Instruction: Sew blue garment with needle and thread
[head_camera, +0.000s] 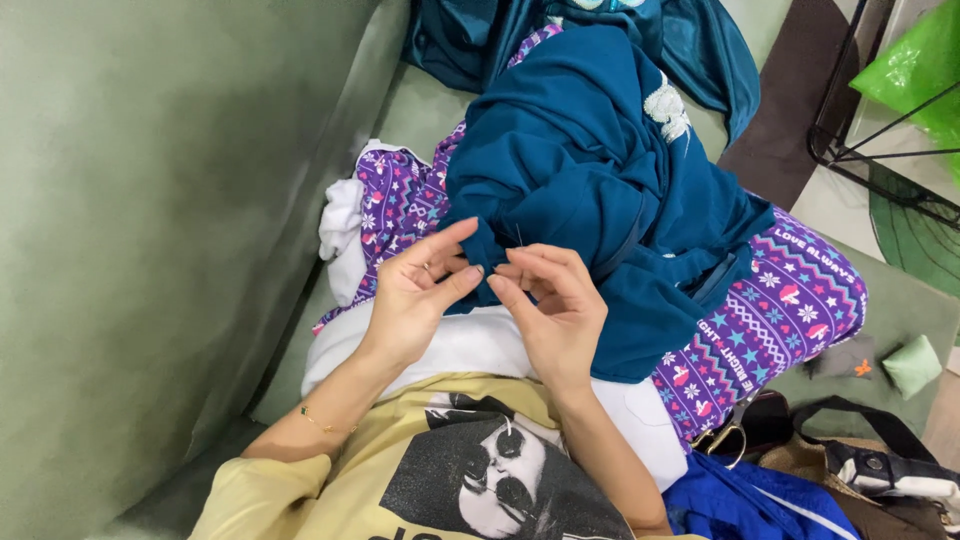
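Nearest the camera, a yellow printed T-shirt (450, 480) is covering the person's chest. Just beyond it, the left hand (415, 295) and right hand (555, 310) are meeting fingertip to fingertip, both pinching a fold of the teal-blue fleece garment (590, 170). That garment is lying heaped across purple patterned trousers (780, 300), its long axis running away toward the green sofa (150, 200) back.

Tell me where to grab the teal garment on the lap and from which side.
Pinch the teal garment at its near folded edge, between the left hand and right hand, coming from the person's own side. The fabric bunches into a graspable ridge there; the rest looks piled loosely.
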